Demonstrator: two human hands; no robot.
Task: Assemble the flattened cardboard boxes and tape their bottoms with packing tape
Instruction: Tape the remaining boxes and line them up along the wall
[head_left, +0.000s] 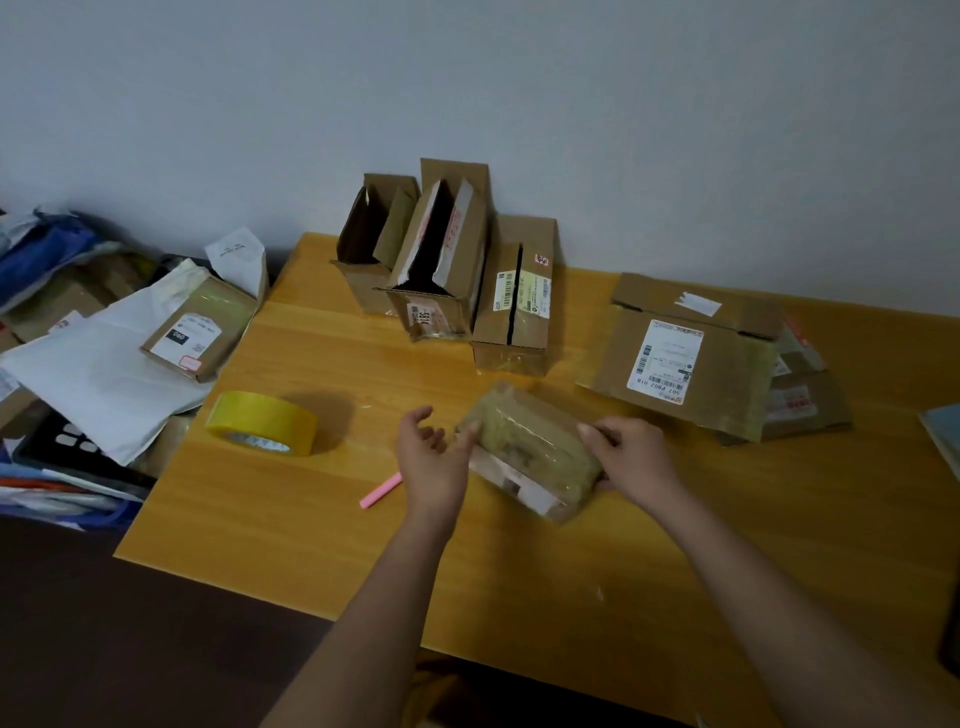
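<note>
Holding a small taped cardboard box (530, 447) between both hands, long axis running left-right across the desk (322, 519), right hand (631, 457) gripping its right end, left hand (431, 452) loose-fingered, thumb touching its left end, tape roll (262, 422) lying well left, nearer that hand.

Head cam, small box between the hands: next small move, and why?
Probably close the left hand onto the small box. Only its fingertips touch the box's left end, while the right hand already grips the other end, so the box isn't yet firmly held for squaring up.

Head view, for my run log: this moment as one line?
right hand grips small box | left hand open beside it | tape roll idle
</note>
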